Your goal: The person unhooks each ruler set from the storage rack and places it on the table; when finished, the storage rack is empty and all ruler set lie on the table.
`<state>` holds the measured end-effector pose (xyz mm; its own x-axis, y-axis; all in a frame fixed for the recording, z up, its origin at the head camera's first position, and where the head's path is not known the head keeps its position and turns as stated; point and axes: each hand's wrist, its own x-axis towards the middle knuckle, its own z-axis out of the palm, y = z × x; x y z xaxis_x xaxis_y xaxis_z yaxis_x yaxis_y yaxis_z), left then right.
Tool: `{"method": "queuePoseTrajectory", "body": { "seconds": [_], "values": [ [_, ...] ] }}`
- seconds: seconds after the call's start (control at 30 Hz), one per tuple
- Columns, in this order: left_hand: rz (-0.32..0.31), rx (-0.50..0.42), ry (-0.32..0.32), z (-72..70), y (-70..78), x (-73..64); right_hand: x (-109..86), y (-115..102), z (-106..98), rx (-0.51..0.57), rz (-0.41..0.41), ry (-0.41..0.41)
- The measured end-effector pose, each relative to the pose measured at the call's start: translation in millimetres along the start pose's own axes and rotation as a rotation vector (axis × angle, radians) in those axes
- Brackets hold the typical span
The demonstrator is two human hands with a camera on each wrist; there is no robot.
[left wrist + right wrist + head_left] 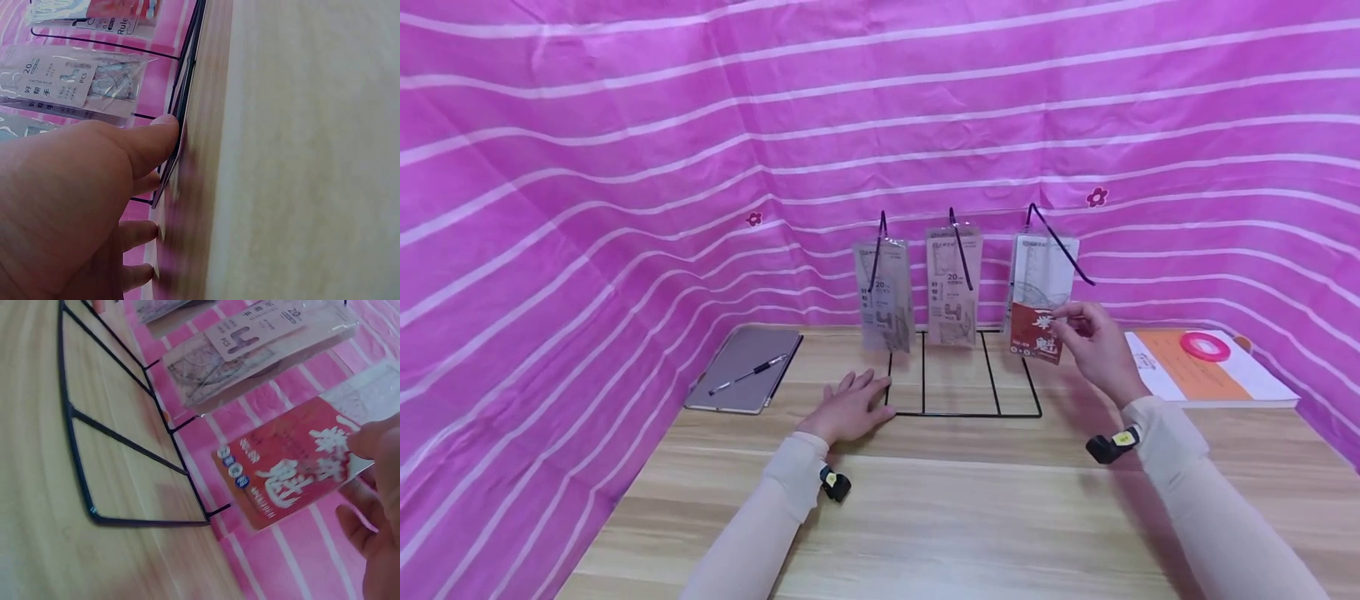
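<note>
My right hand (1094, 346) pinches the side of a clear ruler-set packet with a red label (1036, 332), which hangs at the right hook of a black wire rack (966, 414). In the right wrist view, the thumb lies over the red label (294, 462). At the rack's left edge, my left hand (848, 408) rests on the tabletop, its thumb touching the base wire with the fingers extended. A pink-label ruler packet (953, 287) hangs from the middle hook. Another ruler packet, greyish (883, 296), hangs on the left one.
A grey notebook (745, 358) with a pen (747, 375) on it lies at the back left of the wooden table (925, 517). To the right, a pink tape ring (1205, 347) sits on an orange-and-white book (1247, 379). Pink striped cloth (880, 125) stands behind.
</note>
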<state>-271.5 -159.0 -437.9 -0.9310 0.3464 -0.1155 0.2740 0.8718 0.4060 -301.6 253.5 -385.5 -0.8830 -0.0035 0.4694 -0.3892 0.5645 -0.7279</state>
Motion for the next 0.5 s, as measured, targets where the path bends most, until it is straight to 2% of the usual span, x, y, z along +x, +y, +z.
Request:
{"method": "queuePoseTrajectory", "body": {
  "seconds": [0.1,0.2,0.4,0.5],
  "values": [
    [0.015,-0.007,0.008,1.1,2.3,2.9,-8.3,-4,-9,-0.002,-0.048,0.035],
    [0.021,-0.001,0.014,0.9,2.4,5.1,-17.6,-11,-20,-0.023,-0.072,0.021],
    [0.005,0.002,0.005,0.6,-1.4,3.6,-45.0,-25,-44,-0.072,-0.017,-0.066],
    [0.004,-0.001,0.004,-0.5,-3.4,2.9,-63.4,-32,-58,-0.109,-0.016,-0.079]
  ]
}}
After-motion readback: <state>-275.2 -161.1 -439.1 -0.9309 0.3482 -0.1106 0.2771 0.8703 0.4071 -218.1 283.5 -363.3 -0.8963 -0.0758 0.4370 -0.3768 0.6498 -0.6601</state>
